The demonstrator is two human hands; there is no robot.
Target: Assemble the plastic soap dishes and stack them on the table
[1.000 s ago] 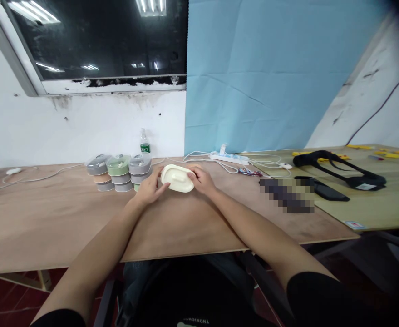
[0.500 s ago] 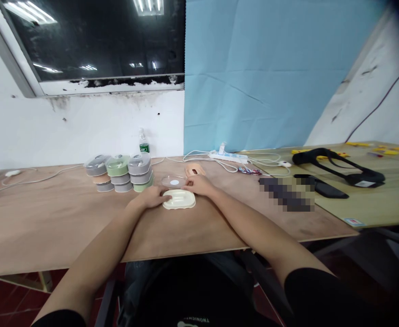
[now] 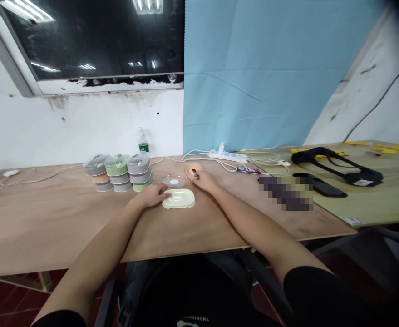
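Note:
A cream oval tray [image 3: 178, 199] with a shallow hollow lies on the table in front of me. My left hand [image 3: 152, 195] grips its left end, thumb over the rim. Just beyond the tray lies a clear oval plastic lid [image 3: 174, 180] with a round white sticker. To the lid's right is a peach-coloured oval part [image 3: 192, 168] with a dark slot. The fingers of my right hand [image 3: 204, 180] are closed at this part's near edge, and the fingertips partly cover it.
Stacked oval boxes in grey, green and peach [image 3: 118, 172] stand at the back left, with a clear bottle [image 3: 143, 143] behind. A power strip [image 3: 228, 156] with white cables runs along the wall. On the right lie a black headset-like frame [image 3: 337, 165] and a black flat object [image 3: 323, 187].
My right hand has moved away from the tray and clear lid, up and right to the peach-coloured part. The left hand stays on the tray.

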